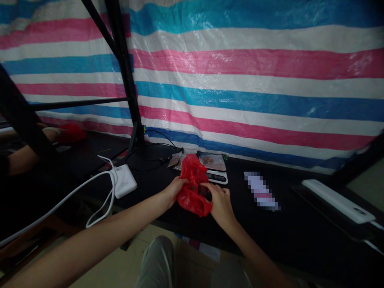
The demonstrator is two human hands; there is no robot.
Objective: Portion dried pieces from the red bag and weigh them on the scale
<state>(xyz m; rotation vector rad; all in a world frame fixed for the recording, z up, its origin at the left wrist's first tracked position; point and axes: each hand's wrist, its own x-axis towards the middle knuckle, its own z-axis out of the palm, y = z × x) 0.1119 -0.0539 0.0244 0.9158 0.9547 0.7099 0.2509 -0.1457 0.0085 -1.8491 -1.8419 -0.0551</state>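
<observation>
Gripping a red plastic bag (193, 188) at the black bench (294, 228) edge, my left hand (174, 190) and right hand (220, 202) clench its sides, fingers spreading the mouth; scale (216, 176) just behind.

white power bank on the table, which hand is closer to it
Left. The left hand grips the red plastic bag on the side facing the white power bank. The right hand holds the bag's far side, farther away.

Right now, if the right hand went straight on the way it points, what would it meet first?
Probably the red plastic bag that the right hand already touches; beyond it lies the scale.
</observation>
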